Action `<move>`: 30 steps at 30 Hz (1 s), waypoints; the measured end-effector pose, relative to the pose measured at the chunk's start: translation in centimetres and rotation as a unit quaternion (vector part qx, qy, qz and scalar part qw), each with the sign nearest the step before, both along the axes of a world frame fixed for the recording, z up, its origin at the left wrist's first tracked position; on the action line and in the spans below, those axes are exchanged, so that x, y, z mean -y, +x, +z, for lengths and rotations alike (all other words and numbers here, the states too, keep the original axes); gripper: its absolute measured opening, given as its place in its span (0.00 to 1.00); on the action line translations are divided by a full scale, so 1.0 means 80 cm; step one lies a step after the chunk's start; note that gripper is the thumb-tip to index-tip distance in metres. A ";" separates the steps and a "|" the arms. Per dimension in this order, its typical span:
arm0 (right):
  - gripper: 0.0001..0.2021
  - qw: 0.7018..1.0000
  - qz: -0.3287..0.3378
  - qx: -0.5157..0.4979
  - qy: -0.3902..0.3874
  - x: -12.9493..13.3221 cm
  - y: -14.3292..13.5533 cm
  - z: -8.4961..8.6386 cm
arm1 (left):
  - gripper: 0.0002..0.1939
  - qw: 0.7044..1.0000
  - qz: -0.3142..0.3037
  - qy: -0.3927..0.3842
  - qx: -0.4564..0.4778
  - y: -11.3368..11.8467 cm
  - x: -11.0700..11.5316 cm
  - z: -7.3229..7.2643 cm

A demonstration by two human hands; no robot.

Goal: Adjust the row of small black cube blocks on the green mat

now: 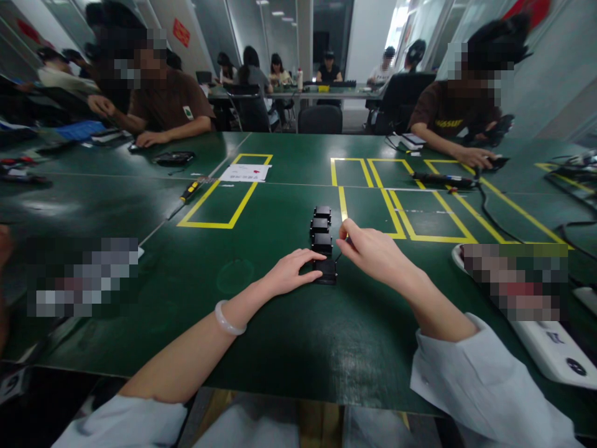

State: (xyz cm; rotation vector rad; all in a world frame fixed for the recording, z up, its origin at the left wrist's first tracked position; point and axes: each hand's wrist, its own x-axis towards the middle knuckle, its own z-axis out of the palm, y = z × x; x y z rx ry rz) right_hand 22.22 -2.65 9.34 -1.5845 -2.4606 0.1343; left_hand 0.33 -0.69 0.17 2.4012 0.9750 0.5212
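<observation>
Several small black box-shaped blocks stand in a row running away from me on the green table. My left hand steadies the nearest black block, thumb at its left side and forefinger along its far edge. At the right of that block, my right hand pinches a thin dark tool, which slants down toward the block's right side. Most of the tool is hidden by my fingers, so its exact kind does not show. Just beyond my left fingertips sits another black block, and farther off are a third block and more.
Yellow tape outlines mark the green table. A white paper sheet and a yellow-black screwdriver lie to the left. A long white device rests at right. Two people work across the table.
</observation>
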 end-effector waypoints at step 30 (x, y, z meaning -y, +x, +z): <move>0.11 0.999 -0.007 0.033 0.004 -0.001 0.000 0.000 | 0.18 1.000 0.003 -0.001 -0.001 0.000 0.000 -0.001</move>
